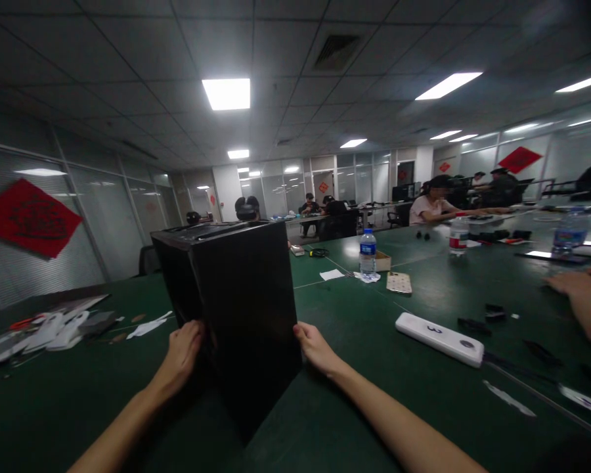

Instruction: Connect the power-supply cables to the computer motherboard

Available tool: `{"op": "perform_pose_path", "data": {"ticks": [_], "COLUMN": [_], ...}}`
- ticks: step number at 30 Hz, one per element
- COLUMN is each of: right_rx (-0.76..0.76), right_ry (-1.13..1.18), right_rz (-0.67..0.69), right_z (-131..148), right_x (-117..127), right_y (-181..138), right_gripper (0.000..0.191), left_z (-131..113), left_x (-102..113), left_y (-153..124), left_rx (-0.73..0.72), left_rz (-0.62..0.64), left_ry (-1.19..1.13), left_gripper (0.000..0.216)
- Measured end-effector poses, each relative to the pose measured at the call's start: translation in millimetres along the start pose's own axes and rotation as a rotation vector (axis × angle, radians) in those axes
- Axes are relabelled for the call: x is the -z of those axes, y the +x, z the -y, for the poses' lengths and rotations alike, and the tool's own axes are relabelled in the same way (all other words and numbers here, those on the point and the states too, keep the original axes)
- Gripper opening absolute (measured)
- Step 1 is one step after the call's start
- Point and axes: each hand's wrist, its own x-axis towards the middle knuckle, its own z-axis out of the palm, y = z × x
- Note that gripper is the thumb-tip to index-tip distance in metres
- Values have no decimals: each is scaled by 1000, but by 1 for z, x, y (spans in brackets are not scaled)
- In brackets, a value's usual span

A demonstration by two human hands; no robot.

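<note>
A large black box [246, 309] stands upright on the green table [345, 407], one corner edge turned towards me. My left hand [183, 355] grips its left side low down, with the fingertips hidden at the dark side face. On the opposite side my right hand [319, 348] holds the right edge, thumb on the near face and the other fingers out of sight behind it. Whether the dark left side is open or a panel, I cannot tell.
Right of the box are a water bottle [368, 253], a phone [398, 282] and a white power strip-like bar [438, 338]. Papers and tools [54, 328] lie at left. A co-worker's hand [578, 289] rests at far right; another person [431, 203] sits across.
</note>
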Motion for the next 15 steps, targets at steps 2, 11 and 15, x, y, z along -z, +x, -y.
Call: {"op": "perform_pose_path", "data": {"ticks": [2,11,15], "right_rx": [-38,-144,-216], "right_ry": [51,177,149], "right_rz": [-65,-254,-416], "right_z": [-6,-14,-9], "right_x": [7,20,38], "right_y": [4,21,29], "right_gripper": [78,100,97], "left_z": [-7,-59,-109], "left_x": [-6,-20,-27], "left_y": [-5,-15,-21], "left_rx": [-41,-47,-1], "left_rz": [28,-7,-14], "left_ry": [38,134,120], "left_gripper": [40,27,24]}}
